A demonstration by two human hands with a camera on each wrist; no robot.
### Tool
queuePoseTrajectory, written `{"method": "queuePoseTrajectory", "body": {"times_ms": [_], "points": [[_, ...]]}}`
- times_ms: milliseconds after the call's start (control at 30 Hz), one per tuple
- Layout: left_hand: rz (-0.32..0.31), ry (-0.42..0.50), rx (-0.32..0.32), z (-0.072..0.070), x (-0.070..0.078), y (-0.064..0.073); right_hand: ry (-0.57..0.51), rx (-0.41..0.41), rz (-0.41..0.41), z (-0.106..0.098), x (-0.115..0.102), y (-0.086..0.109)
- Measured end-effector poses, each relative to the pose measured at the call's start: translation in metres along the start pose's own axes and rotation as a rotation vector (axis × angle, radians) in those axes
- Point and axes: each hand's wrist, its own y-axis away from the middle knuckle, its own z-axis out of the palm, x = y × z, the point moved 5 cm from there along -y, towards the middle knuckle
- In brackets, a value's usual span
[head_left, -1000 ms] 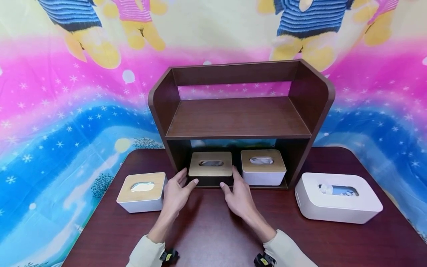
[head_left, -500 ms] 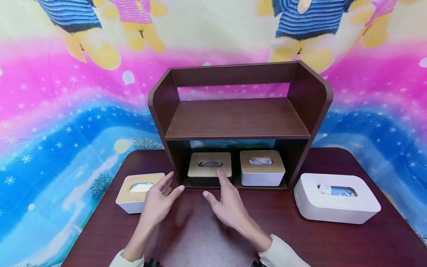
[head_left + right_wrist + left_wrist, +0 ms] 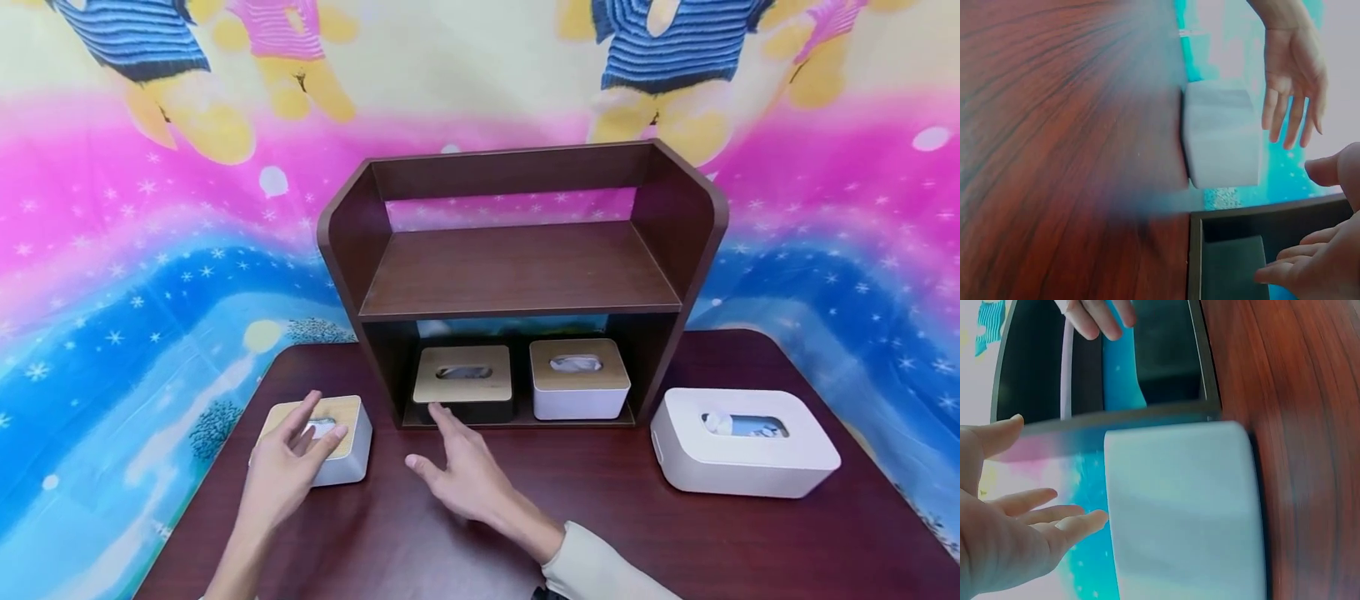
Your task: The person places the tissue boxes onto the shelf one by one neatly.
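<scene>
Head view: shows left hand (image 3: 281,475) above wood-lidded box (image 3: 351,429), at the left of tabletop (image 3: 420,558), outside shelf unit (image 3: 517,271). Left hand: fingers mostly extended, thumb well apart, nothing held. Judged a spread to suit the box's breadth. Appears clear of the lid in right wrist view; in left wrist view, cannot rule out fingertip contact with the upper edge.

Right hand (image 3: 476,483): fingers straight, thumb parted, nothing held. Positioned in front of black box (image 3: 483,390); contact not confirmed.

Black box: upright at the left of the lower compartment. Beside it, to the right and not touching, white box (image 3: 581,402). Judged to be set apart to leave finger room between walls, with slots facing up to leave tissues within reach.

At the right of the tabletop, outside the shelf unit: large white box (image 3: 738,472), long side turned roughly forward, lying flat on a broad base, presumably for steadiness.
</scene>
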Motion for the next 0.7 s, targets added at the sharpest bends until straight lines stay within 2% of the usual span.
{"method": "queuePoseTrajectory", "body": {"times_ms": [200, 433, 567, 700], "points": [[0.018, -0.096, 0.054, -0.021, -0.013, 0.001, -0.003, -0.067, 0.017, 0.026, -0.004, -0.005], [0.010, -0.155, 0.076, -0.039, -0.032, -0.001, 0.003, -0.118, 0.034, 0.049, -0.004, -0.014], [0.004, -0.149, 0.068, -0.047, -0.047, -0.004, 0.009, -0.137, 0.037, 0.059, -0.005, -0.020], [-0.010, -0.157, 0.026, -0.051, -0.060, -0.007, 0.012, -0.154, 0.038, 0.067, -0.005, -0.025]]}}
